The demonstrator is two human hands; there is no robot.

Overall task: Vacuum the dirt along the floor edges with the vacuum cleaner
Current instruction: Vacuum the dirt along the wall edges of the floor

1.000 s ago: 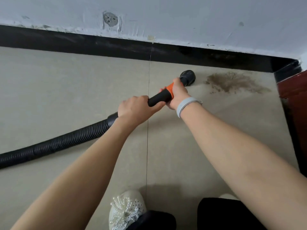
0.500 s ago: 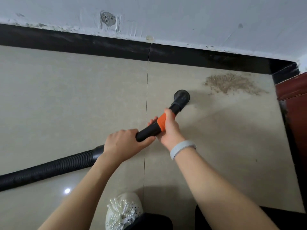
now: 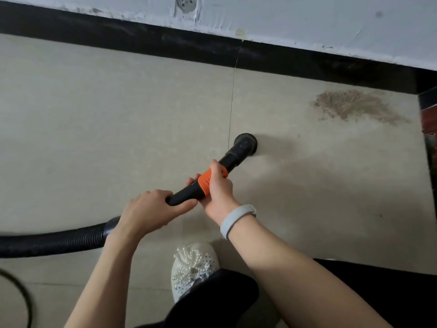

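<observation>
A black vacuum wand [image 3: 233,157] with an orange collar [image 3: 205,181] points up and right, and its round nozzle [image 3: 246,144] sits on the beige tile floor. My right hand [image 3: 218,185] grips the wand at the orange collar. My left hand [image 3: 149,209] grips the black handle just behind it, where the ribbed hose [image 3: 54,242] joins. A brown patch of dirt [image 3: 354,106] lies on the floor near the black baseboard [image 3: 165,41], up and right of the nozzle and apart from it.
A white wall [image 3: 307,22] rises above the baseboard. A dark red door frame [image 3: 429,119] stands at the right edge. My white pearl-trimmed shoe [image 3: 194,263] and black trouser legs are at the bottom. A black cable [image 3: 23,299] curves at the lower left.
Both hands have pulled the wand back toward me and left, so the nozzle has moved away from the baseboard and the dirt patch.
</observation>
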